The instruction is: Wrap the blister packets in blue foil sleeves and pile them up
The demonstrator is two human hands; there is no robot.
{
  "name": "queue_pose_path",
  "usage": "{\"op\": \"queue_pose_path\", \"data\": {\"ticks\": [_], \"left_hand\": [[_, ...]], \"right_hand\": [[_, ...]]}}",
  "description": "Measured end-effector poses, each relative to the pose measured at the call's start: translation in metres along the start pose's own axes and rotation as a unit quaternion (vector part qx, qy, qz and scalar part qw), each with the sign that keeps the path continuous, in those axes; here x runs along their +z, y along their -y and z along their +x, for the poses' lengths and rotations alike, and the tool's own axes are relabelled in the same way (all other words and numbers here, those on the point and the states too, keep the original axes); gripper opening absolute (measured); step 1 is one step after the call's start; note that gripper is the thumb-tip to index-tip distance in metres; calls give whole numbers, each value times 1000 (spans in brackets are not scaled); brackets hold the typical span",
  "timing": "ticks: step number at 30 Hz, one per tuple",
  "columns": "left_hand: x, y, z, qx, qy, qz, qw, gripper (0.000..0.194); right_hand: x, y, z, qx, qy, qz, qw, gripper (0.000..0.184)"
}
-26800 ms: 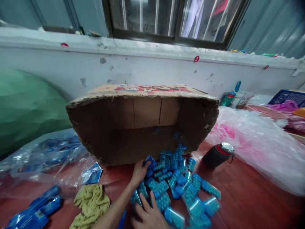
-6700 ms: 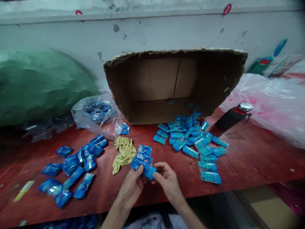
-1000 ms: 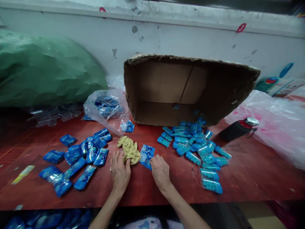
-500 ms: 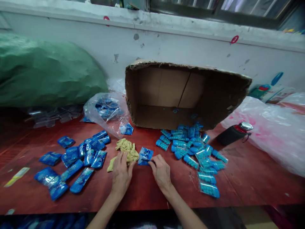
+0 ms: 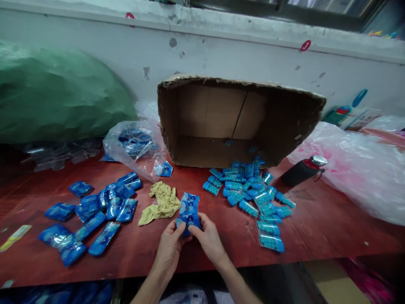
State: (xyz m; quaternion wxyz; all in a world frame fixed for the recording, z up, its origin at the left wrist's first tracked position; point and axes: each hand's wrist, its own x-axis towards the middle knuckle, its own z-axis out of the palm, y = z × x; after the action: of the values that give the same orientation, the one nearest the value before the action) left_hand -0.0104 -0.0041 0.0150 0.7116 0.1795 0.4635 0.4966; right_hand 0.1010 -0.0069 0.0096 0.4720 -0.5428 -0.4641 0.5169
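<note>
A blue printed packet (image 5: 190, 204) is pinched between my two hands near the front of the table. My left hand (image 5: 172, 240) grips its lower left edge, thumb on top. On its lower right side, my right hand (image 5: 207, 236) holds it the same way. A crumpled yellow cloth (image 5: 163, 200) lies just left of the packet. Farther left are several filled, glossy blue packets (image 5: 114, 207). To the right spreads a pile of clear, blue-capped containers (image 5: 265, 209) with small blue balls inside.
Behind the pile, a cardboard box (image 5: 209, 154) lies on its side, opening toward me. A clear bag (image 5: 139, 147) of blue packets stands left of it. A dark bottle (image 5: 299, 172) and pinkish plastic sheeting (image 5: 357, 169) are at right, a big green sack (image 5: 63, 93) at left.
My left hand has left the yellow cloth and now grips the packet too. Both hands have drawn the packet slightly toward me, off the table. The whole view has shifted a little.
</note>
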Motion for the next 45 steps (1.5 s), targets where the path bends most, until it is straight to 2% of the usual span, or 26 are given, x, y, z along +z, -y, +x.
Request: {"op": "queue_pose_path", "data": {"ticks": [2, 4, 7, 11, 15, 22, 26, 29, 32, 34, 36, 38, 39, 40, 42, 45], "left_hand": [[3, 1, -2, -2, 1, 1, 1000, 25], [7, 2, -3, -5, 3, 3, 1000, 23], [12, 6, -2, 9, -11, 29, 999, 22], [15, 8, 4, 47, -46, 131, 989, 24], [18, 7, 9, 42, -45, 210, 976, 26], [31, 10, 10, 25, -70, 144, 987, 26], [33, 5, 4, -27, -41, 85, 995, 24], [29, 1, 0, -66, -33, 65, 995, 21], [22, 0, 1, -82, -29, 57, 995, 21], [15, 0, 6, -101, -22, 63, 993, 22], [9, -1, 11, -120, -17, 74, 990, 22], [4, -1, 16, -133, -7, 81, 988, 21], [1, -1, 18, -135, -1, 80, 988, 20], [0, -1, 19, -136, 7, 79, 988, 19], [-2, 0, 20, -136, 21, 73, 988, 17], [-3, 2, 18, -140, 39, 63, 987, 14]], "right_hand": [[-2, -3, 2, 31, 18, 58, 998, 15], [-3, -5, 2, 47, 5, 88, 995, 11], [-5, -2, 0, 64, 1, 113, 991, 14], [-17, 4, 2, 73, 31, 118, 990, 13], [-31, 6, 6, 81, 55, 103, 990, 17], [-28, -5, 8, 79, 46, 47, 995, 26], [-26, -7, 10, 57, 28, 23, 998, 24], [-22, 2, 4, 26, -2, -16, 1000, 27], [-27, 13, -5, -43, -15, -131, 990, 30], [-45, 16, -13, -95, -66, -253, 960, 23], [-77, 13, -24, -115, -169, -388, 899, 17], [-114, 4, -39, -55, -271, -518, 809, 28], [-130, -3, -45, -8, -308, -566, 764, 33], [-144, -9, -51, 34, -322, -599, 733, 37], [-157, -23, -57, 81, -324, -627, 704, 41], [-142, -37, -48, 59, -322, -631, 703, 44]]}}
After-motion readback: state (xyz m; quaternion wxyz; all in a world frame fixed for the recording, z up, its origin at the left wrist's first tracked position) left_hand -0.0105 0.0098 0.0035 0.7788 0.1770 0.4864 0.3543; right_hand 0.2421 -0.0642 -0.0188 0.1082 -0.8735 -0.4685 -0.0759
